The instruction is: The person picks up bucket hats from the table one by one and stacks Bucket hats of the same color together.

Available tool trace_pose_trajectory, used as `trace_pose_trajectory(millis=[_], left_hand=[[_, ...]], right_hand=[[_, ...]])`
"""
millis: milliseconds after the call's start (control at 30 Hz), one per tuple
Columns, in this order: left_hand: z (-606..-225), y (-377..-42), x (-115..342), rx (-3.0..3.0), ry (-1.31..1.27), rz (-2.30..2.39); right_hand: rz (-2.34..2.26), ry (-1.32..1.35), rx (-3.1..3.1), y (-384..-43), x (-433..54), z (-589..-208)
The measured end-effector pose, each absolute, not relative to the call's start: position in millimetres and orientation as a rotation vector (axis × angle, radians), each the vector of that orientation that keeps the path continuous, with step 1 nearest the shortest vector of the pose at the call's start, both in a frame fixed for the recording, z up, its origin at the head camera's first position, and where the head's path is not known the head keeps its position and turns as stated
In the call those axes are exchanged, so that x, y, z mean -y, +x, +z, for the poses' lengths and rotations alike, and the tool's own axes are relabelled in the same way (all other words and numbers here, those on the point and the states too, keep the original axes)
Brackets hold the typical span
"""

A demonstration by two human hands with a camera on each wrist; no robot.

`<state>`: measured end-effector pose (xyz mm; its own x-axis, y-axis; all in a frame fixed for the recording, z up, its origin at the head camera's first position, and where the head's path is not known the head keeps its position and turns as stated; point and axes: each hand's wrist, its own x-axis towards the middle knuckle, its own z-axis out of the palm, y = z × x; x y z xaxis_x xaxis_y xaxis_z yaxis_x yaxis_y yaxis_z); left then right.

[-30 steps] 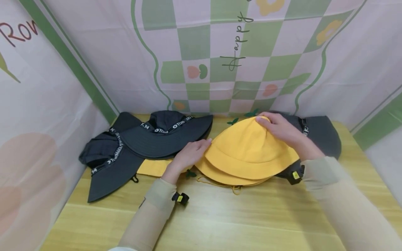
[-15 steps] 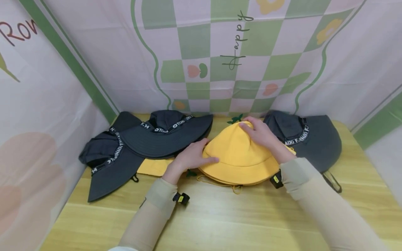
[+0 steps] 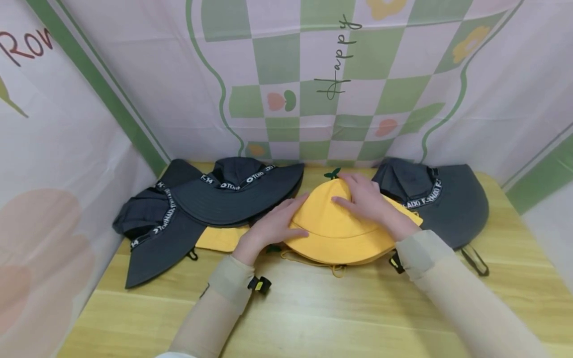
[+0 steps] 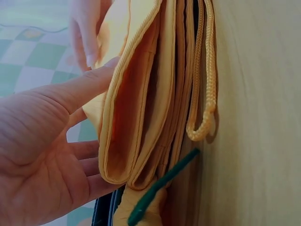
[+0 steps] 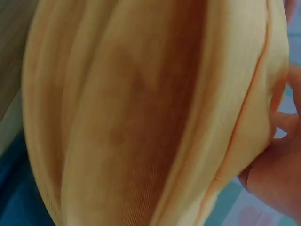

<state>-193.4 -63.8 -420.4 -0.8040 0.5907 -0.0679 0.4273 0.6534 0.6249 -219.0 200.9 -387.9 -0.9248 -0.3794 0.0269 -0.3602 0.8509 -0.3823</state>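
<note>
A stack of yellow bucket hats point(image 3: 331, 216) lies on the table, the top one with a green leaf sprout point(image 3: 332, 174) at its crown. Several layered brims point(image 4: 141, 122) show in the left wrist view, with a yellow cord point(image 4: 207, 94) hanging beside them. My left hand point(image 3: 275, 223) touches the left side of the stack, thumb straight along the brim and fingers extended. On the right of the crown rests my right hand point(image 3: 364, 199), its fingers spread over the cloth. The right wrist view shows these fingers point(image 5: 284, 122) against the crown; their tips are partly hidden.
Dark bucket hats point(image 3: 237, 194) with lettered bands overlap at the left, a yellow brim point(image 3: 221, 238) poking out beneath them. Another dark hat point(image 3: 456, 204) lies at the right, its strap point(image 3: 475, 261) hanging forward. A patterned cloth point(image 3: 277, 64) stands behind the wooden table point(image 3: 331, 318).
The right hand has come left and down with the top yellow hat, which now sits lower on the stack. Its fingers have spread on the crown. The left thumb has moved onto the brim.
</note>
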Motion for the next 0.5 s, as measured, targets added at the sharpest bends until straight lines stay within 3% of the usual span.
trace_pose_trajectory(millis=[300, 500], left_hand=[[-421, -190, 63, -2.573, 0.765, 0.875], [-419, -188, 62, -2.545, 0.767, 0.859]], right_hand=[[-0.273, -0.771, -3.038, -182, -208, -384], [-0.277, -0.667, -3.063, -165, -232, -390]])
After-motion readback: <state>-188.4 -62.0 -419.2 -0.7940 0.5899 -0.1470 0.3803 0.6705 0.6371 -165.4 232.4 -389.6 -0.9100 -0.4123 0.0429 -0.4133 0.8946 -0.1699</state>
